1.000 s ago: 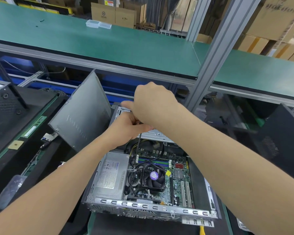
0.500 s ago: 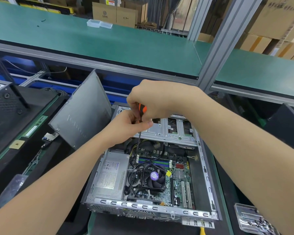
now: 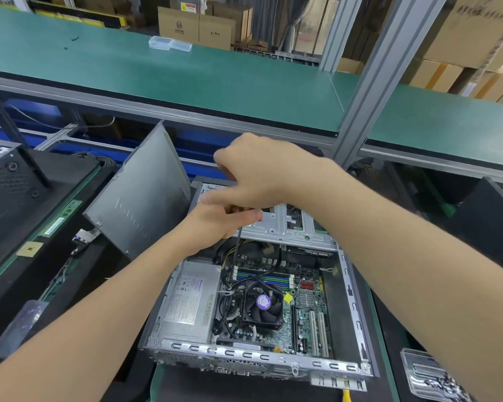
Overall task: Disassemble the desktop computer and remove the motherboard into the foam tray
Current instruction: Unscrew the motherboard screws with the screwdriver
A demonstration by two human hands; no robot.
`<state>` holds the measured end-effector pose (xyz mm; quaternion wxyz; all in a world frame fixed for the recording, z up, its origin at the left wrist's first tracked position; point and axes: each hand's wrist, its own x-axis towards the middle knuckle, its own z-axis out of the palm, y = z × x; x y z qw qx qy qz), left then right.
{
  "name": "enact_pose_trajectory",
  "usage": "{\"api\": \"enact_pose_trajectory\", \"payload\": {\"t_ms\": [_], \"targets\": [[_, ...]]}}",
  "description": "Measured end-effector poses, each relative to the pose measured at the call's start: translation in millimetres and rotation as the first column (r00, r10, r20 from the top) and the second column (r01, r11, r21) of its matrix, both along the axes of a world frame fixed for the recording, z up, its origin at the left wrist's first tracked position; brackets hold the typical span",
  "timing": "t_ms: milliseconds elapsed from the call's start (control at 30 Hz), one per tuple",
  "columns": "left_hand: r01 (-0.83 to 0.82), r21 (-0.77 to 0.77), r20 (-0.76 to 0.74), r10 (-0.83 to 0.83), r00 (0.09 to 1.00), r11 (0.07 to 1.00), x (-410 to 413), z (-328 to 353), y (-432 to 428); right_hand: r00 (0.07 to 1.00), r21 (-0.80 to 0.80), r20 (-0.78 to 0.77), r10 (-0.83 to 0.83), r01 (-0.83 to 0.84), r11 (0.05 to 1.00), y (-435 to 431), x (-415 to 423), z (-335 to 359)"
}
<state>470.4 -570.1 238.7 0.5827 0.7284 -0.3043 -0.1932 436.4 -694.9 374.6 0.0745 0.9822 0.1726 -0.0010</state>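
In mid-frame the left hand (image 3: 221, 224) has its fingers (image 3: 249, 218) clenched round a screwdriver (image 3: 237, 248), its shaft pointing down into the open computer (image 3: 244, 355). The right hand (image 3: 262, 175) is too blurred to tell its grip. The motherboard (image 3: 308, 314) lies below, toward lower right.

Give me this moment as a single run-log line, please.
left hand: grips screwdriver | right hand: over handle, grip blurred | motherboard: in open case | side panel: off, propped left
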Motion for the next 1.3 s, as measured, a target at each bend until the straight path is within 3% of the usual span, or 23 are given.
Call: {"api": "enact_pose_trajectory", "payload": {"t_ms": [67, 167, 367, 467, 567, 667, 733, 867, 1300], "targets": [[0.023, -0.052, -0.004, -0.023, 1.000, 0.998, -1, -1, 0, 0.956, -0.006, 0.171, -0.237, 0.242, 0.970, 9, -2, -8], [0.023, -0.054, 0.001, -0.023, 1.000, 0.998, -3, 0, 1, 0.924, 0.156, 0.085, -0.373, 0.357, 0.921, 12, 1, -21], [-0.010, -0.013, 0.126, 0.012, 0.992, 1.000, 9, -7, 4, 0.996, 0.225, -0.056, -0.075, 0.086, 0.971, -5, 6, -12], [-0.003, 0.006, 0.138, 0.003, 0.990, 1.000, 10, -11, 7, 0.995, 0.331, -0.094, -0.026, 0.056, 0.942, -15, 3, -10], [-0.029, 0.017, 0.099, 0.027, 0.995, 0.999, 11, -17, 8, 0.984, 0.544, -0.176, -0.017, 0.111, 0.832, -26, 0, -18], [-0.037, 0.018, 0.042, 0.036, 0.998, 0.999, 13, -24, 10, 0.972, 0.788, -0.234, 0.002, 0.189, 0.586, -30, -3, -42], [-0.046, 0.044, 0.052, 0.044, 0.998, 0.998, 13, -29, 12, 0.974, 0.833, -0.220, -0.047, 0.212, 0.511, -28, -5, -65], [-0.093, 0.187, 0.149, 0.065, 0.987, 0.978, 13, -39, 15, 0.980, 0.769, -0.087, -0.179, 0.180, 0.613, -25, -9, -108], [-0.056, 0.205, 0.136, 0.028, 0.990, 0.977, 13, -49, 19, 0.981, 0.771, -0.014, -0.196, 0.135, 0.622, -32, -4, -105]]}}
